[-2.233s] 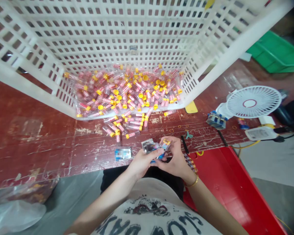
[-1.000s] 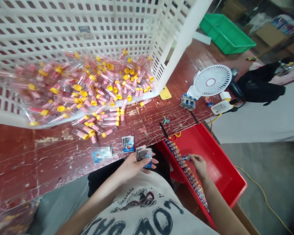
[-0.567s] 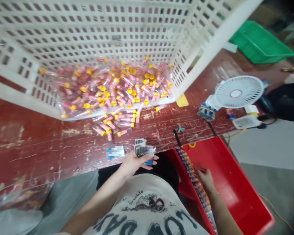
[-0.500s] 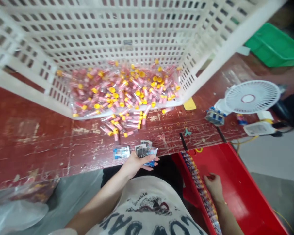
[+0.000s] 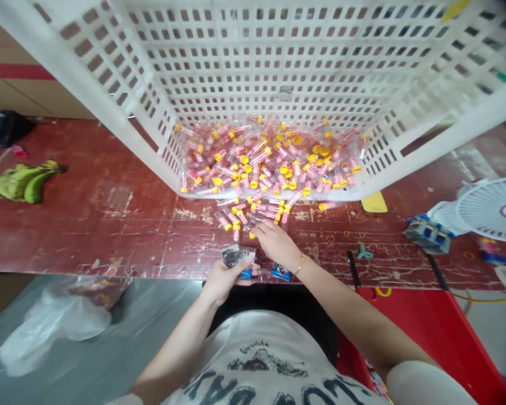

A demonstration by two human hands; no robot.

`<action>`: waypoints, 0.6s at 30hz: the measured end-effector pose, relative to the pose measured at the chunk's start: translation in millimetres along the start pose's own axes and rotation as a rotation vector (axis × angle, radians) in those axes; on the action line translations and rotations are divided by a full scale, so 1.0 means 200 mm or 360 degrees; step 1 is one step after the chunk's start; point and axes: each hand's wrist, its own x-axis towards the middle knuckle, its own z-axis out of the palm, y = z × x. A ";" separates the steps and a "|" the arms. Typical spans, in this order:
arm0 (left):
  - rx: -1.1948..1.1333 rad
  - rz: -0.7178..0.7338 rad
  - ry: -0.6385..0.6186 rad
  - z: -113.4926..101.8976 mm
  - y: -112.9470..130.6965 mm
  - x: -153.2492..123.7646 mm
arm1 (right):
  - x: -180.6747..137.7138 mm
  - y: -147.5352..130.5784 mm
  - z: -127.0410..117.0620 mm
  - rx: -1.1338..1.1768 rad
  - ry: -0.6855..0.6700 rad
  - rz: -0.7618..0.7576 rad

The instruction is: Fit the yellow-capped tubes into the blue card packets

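1. The left hand (image 5: 226, 279) pinches a small fanned stack of packets (image 5: 235, 256), thumb on top, with the other fingers showing past the stack's right side, toward the right hand.
2. The right hand (image 5: 277, 243) is further forward, palm down, with fingertips drawn together at the near edge of the loose tubes (image 5: 230, 214). A yellow cap (image 5: 252, 235) shows at those fingertips; whether it is gripped or only touched, I cannot tell.
3. The loose tubes lie on the table (image 5: 46, 242), just ahead of both hands; many more fill the crate (image 5: 484, 112) beyond, its open side facing the hands.
4. Another packet (image 5: 280, 271) lies under the right wrist, partly covered by it.
5. The step in hand looks like picking a tube with the right hand while the left keeps the packets ready.
6. Lifting that tube would seem to call for a light pinch that leaves its neighbours lying, and for a steady left thumb, since the fanned stack could slip.
7. The red bin (image 5: 447, 337) stands below the table, right of both hands.
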 end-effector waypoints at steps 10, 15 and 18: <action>-0.0080 -0.0049 -0.0147 0.08 0.03 0.04 | -0.23 -0.08 -0.20 0.1412 0.0982 0.0544; -0.0112 -0.0033 -0.0183 0.16 0.04 0.05 | -0.26 -0.14 -0.27 0.1424 0.0990 0.0497; -0.0108 -0.0025 -0.0201 0.18 0.04 0.05 | -0.26 -0.13 -0.28 0.1346 0.0855 0.0425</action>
